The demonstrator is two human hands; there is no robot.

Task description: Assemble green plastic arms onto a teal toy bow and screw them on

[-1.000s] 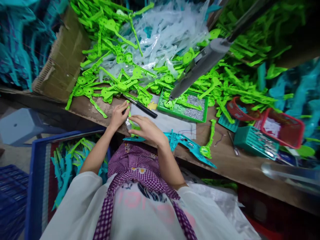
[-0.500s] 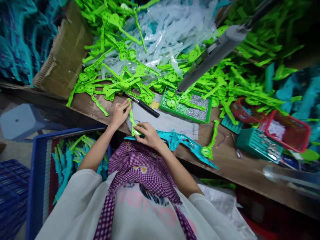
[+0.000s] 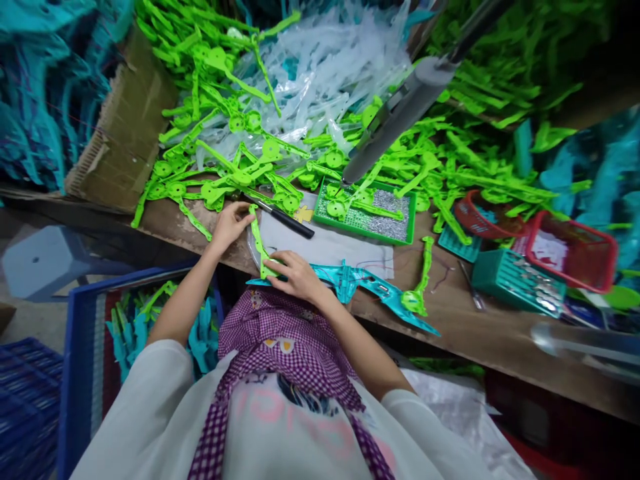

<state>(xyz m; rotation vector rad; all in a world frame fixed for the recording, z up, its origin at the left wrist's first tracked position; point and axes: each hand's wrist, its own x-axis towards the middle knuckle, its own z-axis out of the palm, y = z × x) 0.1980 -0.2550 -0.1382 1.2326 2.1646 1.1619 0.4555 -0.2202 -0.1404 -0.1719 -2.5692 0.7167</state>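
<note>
My left hand [image 3: 230, 227] pinches the upper end of a bright green plastic arm [image 3: 257, 233] at the table's front edge. The fingers of my right hand [image 3: 299, 273] are closed on the wider lower end of the same arm, partly hiding it. Beneath that hand lies a long turquoise plastic piece [image 3: 345, 280], along the edge of the table. A second green arm [image 3: 425, 280] rests with its round end on the right part of the turquoise piece. Just beyond my hands is a black-handled tool [image 3: 293, 222].
A green basket [image 3: 365, 230] holds small metal pieces. An electric screwdriver [image 3: 395, 120] hangs above it. Piled green arms [image 3: 240, 167] cover the back of the table. Red basket [image 3: 575, 250] and teal basket [image 3: 520, 280] stand right; a blue crate [image 3: 80, 360] is at lower left.
The view has shifted slightly. Both hands stay on the green arm, with the right fingers a little further over its lower end.
</note>
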